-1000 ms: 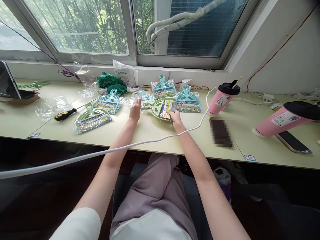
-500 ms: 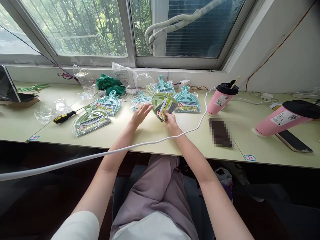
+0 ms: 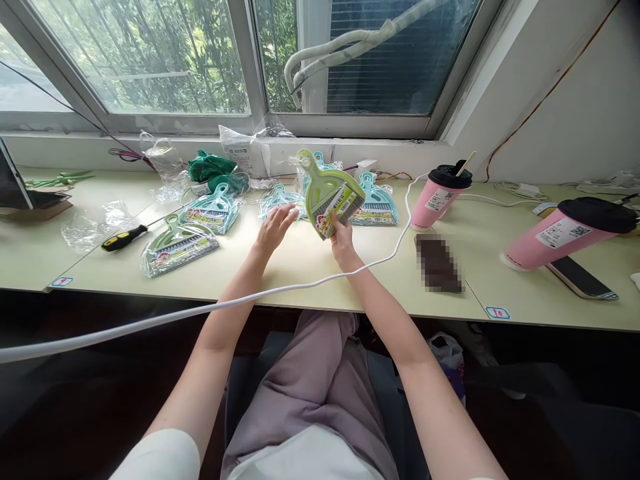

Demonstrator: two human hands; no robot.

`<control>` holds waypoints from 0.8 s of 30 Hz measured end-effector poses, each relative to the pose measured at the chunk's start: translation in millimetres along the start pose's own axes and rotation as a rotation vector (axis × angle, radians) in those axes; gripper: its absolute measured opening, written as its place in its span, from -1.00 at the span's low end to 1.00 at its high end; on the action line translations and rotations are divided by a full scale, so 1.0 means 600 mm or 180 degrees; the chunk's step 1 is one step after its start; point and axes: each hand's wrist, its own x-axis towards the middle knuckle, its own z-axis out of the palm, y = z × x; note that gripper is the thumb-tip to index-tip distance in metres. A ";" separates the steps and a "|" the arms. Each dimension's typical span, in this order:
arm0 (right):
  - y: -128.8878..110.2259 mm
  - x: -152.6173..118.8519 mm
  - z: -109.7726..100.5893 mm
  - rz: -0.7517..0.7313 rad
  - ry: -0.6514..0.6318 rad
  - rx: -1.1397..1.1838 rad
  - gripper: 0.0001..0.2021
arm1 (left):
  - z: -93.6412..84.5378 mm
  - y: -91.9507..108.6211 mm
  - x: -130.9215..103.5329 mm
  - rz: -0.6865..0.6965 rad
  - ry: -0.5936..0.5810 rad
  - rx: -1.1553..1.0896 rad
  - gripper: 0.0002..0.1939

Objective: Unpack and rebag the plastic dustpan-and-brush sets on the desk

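Observation:
My right hand [image 3: 342, 239] grips the lower edge of a green dustpan and brush set [image 3: 327, 193], raised above the desk with its handle pointing up and left. My left hand [image 3: 274, 230] is beside it on the left, fingers apart and holding nothing. Behind my left hand lies a blue set [image 3: 281, 199]. Another blue set [image 3: 375, 203] lies right of the held one, and one more is partly hidden behind it. At the left, a wrapped blue set [image 3: 213, 210] and a wrapped green set [image 3: 179, 248] lie on the desk.
A screwdriver [image 3: 124, 238] and crumpled clear plastic [image 3: 95, 225] lie at the left, near a laptop. Green cloth [image 3: 213, 167] sits at the back. Two pink cups [image 3: 434, 201] and a phone [image 3: 584, 277] are at the right. A white cable [image 3: 280, 288] crosses in front.
Clear plastic that was around the green set is now up by the window sill behind. The green set has risen and turned to face me more. My left hand has moved slightly away from it.

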 end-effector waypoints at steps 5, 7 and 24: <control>-0.007 -0.006 0.001 0.0086 0.0280 -0.0075 -0.72 | -0.005 0.008 0.006 -0.0045 0.0137 0.0075 -0.59; -0.007 -0.007 -0.001 0.0208 0.0222 -0.0170 -0.73 | -0.009 0.008 0.007 -0.0204 0.0200 0.0128 -0.61; -0.011 0.004 -0.021 0.0589 0.0965 -0.0439 -0.76 | 0.012 -0.052 -0.009 -0.1163 -0.1534 0.0939 -0.47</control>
